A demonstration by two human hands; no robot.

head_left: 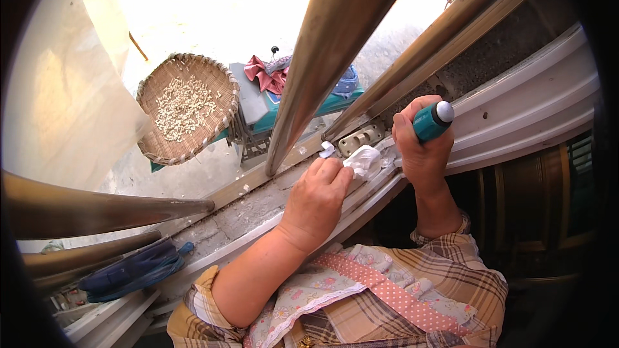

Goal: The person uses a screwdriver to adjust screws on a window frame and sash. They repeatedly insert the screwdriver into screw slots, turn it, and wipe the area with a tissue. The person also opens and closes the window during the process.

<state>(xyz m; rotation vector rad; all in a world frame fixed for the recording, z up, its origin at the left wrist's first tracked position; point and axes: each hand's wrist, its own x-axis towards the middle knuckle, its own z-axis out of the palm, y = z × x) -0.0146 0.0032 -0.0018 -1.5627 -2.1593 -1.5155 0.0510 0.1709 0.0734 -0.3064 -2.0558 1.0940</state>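
My right hand (422,145) is wrapped around a teal handle with a rounded silver end (433,121), held up above the window sill. The tool's working end is hidden, so its kind does not show. Lower and to the left, my left hand (314,203) is closed with fingertips pinched together at the edge of a crumpled white piece, like tissue or thin cloth (363,161), on the white frame. A small white scrap (327,149) lies just beyond those fingers. Behind the white piece sits a beige fitting with holes (360,140).
Thick brown metal bars (316,58) slant across the opening. Outside, a round woven basket (151,135) holds many pale pieces beside a stand with cloths (265,76). The white window frame (516,109) curves right. A dark blue bundle (132,270) lies at lower left.
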